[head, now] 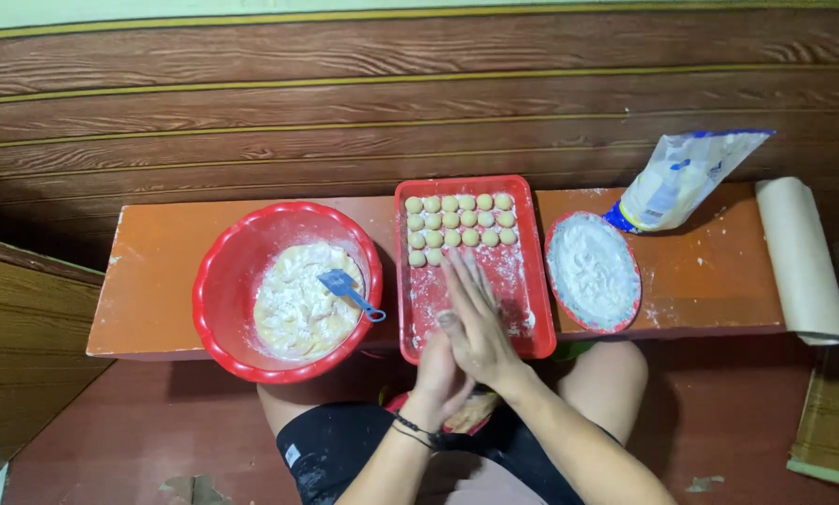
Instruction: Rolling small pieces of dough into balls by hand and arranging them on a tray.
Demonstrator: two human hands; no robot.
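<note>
My right hand (pixel 476 313) lies flat, palm down, on top of my left hand (pixel 438 379), palms pressed together over the near end of a red rectangular tray (pixel 522 271). Whatever sits between the palms is hidden. Several small round dough balls (pixel 460 227) stand in neat rows at the tray's far end, and its floor is dusted with flour. To the left, a red round bowl (pixel 223 290) holds a mass of floured dough (pixel 298 304) with a blue scraper (pixel 347 291) resting in it.
A red oval plate of flour (pixel 593 271) sits right of the tray, with an open flour bag (pixel 681 178) behind it. A roll of brown paper (pixel 801 257) lies at the orange bench's (pixel 148 271) right end. A wood-panel wall backs the bench.
</note>
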